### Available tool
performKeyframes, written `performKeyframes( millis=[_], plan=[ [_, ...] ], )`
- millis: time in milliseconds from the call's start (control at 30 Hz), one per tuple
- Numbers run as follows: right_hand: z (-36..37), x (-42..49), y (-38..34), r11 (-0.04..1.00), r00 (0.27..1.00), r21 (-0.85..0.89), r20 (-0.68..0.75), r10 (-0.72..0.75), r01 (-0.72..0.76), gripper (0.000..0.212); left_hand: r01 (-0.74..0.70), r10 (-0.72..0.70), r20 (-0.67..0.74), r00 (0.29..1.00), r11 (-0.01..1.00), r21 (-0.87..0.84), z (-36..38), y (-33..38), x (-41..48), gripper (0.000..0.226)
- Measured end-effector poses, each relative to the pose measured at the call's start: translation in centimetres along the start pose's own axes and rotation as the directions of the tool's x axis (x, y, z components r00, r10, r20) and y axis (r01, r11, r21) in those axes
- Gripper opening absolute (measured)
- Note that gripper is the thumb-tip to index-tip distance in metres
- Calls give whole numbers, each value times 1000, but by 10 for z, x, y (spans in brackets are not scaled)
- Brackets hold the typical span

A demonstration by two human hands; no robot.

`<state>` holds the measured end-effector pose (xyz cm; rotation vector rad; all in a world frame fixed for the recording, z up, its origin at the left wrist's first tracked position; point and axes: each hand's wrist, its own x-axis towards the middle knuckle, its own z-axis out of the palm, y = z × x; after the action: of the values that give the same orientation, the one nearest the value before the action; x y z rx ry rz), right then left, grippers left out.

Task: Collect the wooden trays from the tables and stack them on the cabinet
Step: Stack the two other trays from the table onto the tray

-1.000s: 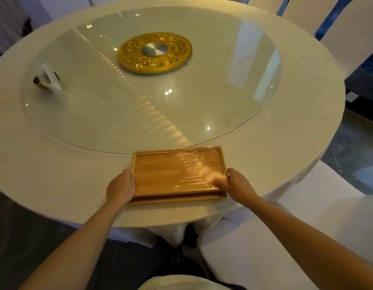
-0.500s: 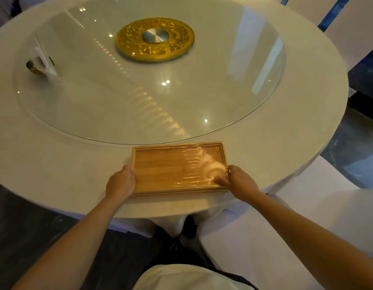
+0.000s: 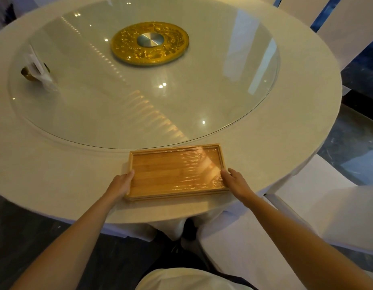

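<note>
My left hand (image 3: 120, 186) and right hand (image 3: 236, 183) clamp the short ends of the wooden tray (image 3: 175, 174) at the tabletop's (image 3: 55, 181) near edge. Not lifted; cabinet out of view, stacking pending.

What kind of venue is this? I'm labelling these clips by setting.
Probably a banquet hall or restaurant dining room. A large round table with a white cloth carries a glass turntable on a gold ornamental hub, and white-covered chairs ring it.
</note>
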<state>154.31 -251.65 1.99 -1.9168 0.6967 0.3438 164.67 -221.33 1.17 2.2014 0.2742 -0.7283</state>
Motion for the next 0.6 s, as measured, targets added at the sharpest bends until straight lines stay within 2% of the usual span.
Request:
performKeyframes(
  millis=[100, 167, 233, 333, 600],
  plan=[
    [4, 0, -2, 998, 999, 48, 7, 35, -35, 43, 60, -55, 29, 998, 980, -190, 3, 2, -1, 60],
    [8, 3, -2, 997, 998, 44, -4, 60, -60, 49, 84, -75, 50, 996, 969, -232, 5, 1, -1, 61],
    [13, 7, -2, 995, 995, 28, -35, 93, -92, 56, 95, -84, 57, 995, 966, -242, 6, 0, -2, 61],
    [16, 9, -3, 993, 992, 38, -58, 114, -112, 55, 97, -91, 35, 995, 964, -247, 9, -1, -2, 61],
    [9, 6, -4, 977, 990, 161, 16, 139, -140, 49, 84, -96, -36, 995, 965, -248, 15, -3, -4, 58]
  ],
)
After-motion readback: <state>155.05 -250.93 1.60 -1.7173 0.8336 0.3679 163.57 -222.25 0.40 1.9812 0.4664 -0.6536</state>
